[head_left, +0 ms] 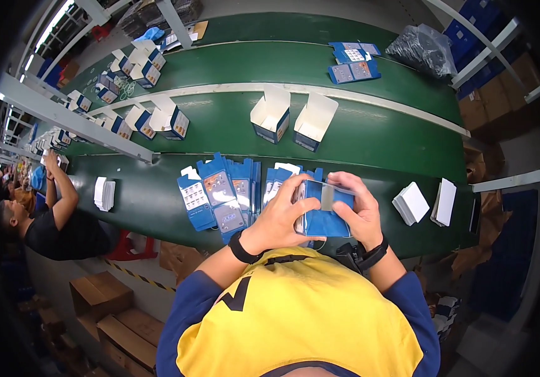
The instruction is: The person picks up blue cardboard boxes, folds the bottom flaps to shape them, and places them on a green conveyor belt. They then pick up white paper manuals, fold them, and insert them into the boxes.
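My left hand and my right hand grip a small blue carton from both sides, just in front of my body. Both thumbs press on its near face, and a pale strip crosses its upper part. I cannot make out whether it is fully folded. Behind and left of my left hand lies a fanned pile of flat blue printed cartons. More flat cartons lie partly hidden behind my left hand. To the right of my right hand are two stacks of white paper pieces.
Two open-topped cartons stand on the green conveyor, with several more at left. White papers lie at the left. A co-worker works there. Metal posts cross the left side. Cardboard boxes stand below.
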Tool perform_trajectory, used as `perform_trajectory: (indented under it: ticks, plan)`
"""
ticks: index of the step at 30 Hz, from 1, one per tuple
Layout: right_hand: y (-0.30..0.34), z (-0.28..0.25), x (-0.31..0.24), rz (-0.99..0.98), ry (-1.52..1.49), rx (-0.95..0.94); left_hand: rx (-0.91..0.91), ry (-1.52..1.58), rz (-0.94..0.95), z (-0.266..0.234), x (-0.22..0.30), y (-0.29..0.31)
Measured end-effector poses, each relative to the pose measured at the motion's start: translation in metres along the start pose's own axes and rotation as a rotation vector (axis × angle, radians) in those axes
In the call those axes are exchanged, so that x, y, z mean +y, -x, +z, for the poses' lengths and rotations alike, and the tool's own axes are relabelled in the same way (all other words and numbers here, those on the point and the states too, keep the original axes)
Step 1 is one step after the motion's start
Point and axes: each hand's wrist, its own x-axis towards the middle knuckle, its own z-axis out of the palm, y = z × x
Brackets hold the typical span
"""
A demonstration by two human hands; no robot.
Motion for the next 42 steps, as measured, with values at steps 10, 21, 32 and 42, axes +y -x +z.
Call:
perform_trajectory:
  ticks: [10,21,32,42]
  plan:
    - [-0.006,0.005,-0.023,0.038,0.037,-0.122,-0.062,-0.069,0.146,-0.017,-0.005,-0.002]
    - [-0.014,0.011,-0.024,-0.012,0.302,-0.060,-0.105,-0.126,0.127,-0.017,-0.005,-0.004]
    - [-0.014,-0.001,-0.027,0.075,0.367,-0.223,-0.106,-0.065,0.152,-0.019,-0.005,-0.005]
    - [-0.006,0.011,0.004,-0.121,-0.183,0.145,0.128,0.048,0.082,0.016,-0.001,-0.026]
